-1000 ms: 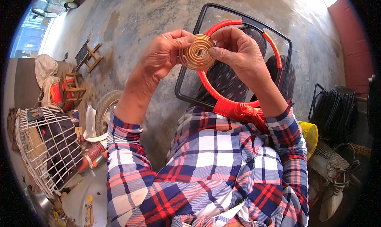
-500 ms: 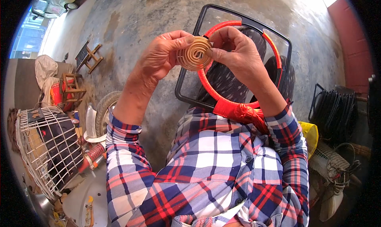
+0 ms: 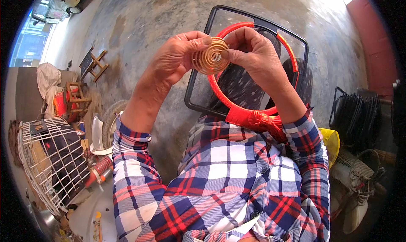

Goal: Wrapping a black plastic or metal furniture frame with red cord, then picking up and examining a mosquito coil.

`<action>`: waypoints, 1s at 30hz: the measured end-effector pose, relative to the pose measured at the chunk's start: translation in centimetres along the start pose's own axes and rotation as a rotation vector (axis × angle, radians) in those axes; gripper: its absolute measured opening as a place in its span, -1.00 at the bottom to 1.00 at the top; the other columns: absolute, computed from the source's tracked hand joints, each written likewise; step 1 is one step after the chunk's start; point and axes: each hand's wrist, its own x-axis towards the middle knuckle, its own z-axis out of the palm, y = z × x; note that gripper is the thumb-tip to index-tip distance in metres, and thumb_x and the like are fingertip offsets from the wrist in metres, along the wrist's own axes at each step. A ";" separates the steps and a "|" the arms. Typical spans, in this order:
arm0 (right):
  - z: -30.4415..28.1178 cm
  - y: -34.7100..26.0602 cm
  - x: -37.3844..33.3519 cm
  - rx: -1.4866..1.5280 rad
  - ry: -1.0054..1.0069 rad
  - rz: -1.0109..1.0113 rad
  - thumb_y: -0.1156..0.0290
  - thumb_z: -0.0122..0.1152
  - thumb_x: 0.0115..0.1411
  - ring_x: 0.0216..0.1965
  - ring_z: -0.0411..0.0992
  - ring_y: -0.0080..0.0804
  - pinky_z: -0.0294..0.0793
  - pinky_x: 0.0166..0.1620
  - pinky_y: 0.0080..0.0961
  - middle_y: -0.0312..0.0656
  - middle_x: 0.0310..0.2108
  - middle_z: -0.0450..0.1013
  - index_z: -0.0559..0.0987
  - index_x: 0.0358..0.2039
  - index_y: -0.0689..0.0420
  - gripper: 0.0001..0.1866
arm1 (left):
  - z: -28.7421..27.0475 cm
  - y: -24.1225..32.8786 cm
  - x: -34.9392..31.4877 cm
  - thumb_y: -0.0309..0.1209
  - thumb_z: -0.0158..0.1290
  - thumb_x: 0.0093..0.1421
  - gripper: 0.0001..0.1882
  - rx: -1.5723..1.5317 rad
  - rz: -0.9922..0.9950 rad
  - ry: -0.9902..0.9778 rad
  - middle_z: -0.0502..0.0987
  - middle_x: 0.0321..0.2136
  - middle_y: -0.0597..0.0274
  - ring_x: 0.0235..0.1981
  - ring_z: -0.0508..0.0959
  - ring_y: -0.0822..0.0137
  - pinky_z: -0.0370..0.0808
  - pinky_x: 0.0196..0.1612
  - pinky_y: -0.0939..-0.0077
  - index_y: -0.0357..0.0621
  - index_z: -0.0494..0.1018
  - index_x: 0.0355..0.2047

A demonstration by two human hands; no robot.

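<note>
A golden, flat spiral coil (image 3: 207, 62) is held up between my two hands. My left hand (image 3: 177, 56) pinches its left and upper edge between thumb and fingers. From the other side my right hand (image 3: 256, 56) grips it, the thumb pressed close to the spiral's centre; the right fingers are partly hidden behind. Beneath the hands, across my lap, lies a black rectangular frame (image 3: 193, 87) carrying a ring wrapped in red cord (image 3: 222, 97). A red tassel (image 3: 263, 120) hangs at the ring's near side. The coil covers part of the ring's left side.
On the left stand a white wire basket (image 3: 53, 157), a small wooden stool (image 3: 78, 99) and a tyre (image 3: 113, 119). Another wooden stool (image 3: 93, 64) lies farther off on the concrete floor. Several black frames (image 3: 357, 115) are stacked at right, near a yellow bag (image 3: 330, 142).
The coil has shifted slightly right in the picture, and its turns look a little differently angled. Both hands keep hold of it. The black frame appears slightly left of where it was.
</note>
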 end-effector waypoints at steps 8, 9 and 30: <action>-0.7 0.1 0.1 0.189 -0.071 0.110 0.42 0.45 0.09 -0.32 0.41 -0.63 0.42 -0.21 -0.68 -0.37 -0.34 0.47 0.55 -0.25 0.16 -0.74 | -0.1 -0.2 0.3 -0.31 0.10 0.30 -0.67 -0.029 -0.030 -0.014 0.59 -0.19 0.15 -0.20 0.63 0.39 0.59 -0.06 0.48 -0.32 0.43 -0.06; -0.7 -0.1 0.1 0.184 -0.075 0.130 0.41 0.45 0.09 -0.35 0.39 -0.66 0.38 -0.26 -0.70 -0.39 -0.36 0.46 0.55 -0.26 0.15 -0.74 | -0.2 -0.3 0.2 -0.31 0.09 0.30 -0.66 -0.036 -0.030 -0.022 0.59 -0.18 0.14 -0.20 0.63 0.38 0.59 -0.05 0.46 -0.32 0.43 -0.06; -0.9 -1.0 -0.4 0.132 0.023 0.077 0.50 0.33 0.15 -0.23 0.49 -0.54 0.47 -0.06 -0.59 -0.24 -0.26 0.55 0.59 -0.16 0.31 -0.75 | -0.2 -0.4 0.9 -0.33 -0.01 0.33 -0.66 -0.058 -0.021 0.010 0.59 -0.16 0.11 -0.14 0.61 0.33 0.59 -0.03 0.36 -0.36 0.44 -0.03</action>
